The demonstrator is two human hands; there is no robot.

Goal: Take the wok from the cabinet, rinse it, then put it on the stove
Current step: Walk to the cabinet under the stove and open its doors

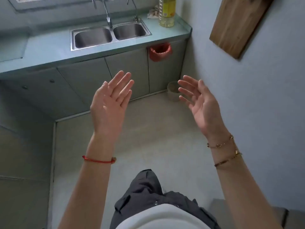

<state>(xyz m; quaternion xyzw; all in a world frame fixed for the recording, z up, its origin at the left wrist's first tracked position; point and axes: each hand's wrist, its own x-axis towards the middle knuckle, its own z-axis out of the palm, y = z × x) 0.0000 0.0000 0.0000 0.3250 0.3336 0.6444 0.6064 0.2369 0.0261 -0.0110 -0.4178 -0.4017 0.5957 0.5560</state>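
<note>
While my left hand and right hand hang empty, fingers apart, before the shut cabinet doors under the worktop edge, I see no wok, so opening a door likely comes first.

One head-worn wide-angle camera looks forward and steeply down from standing height. The left hand and right hand are nearest, over the floor. The worktop with its sink lies farther off near the top edge, and a wall runs down the right.

Both palms-up, empty: left hand, right hand, before closed cabinet under sink.
</note>
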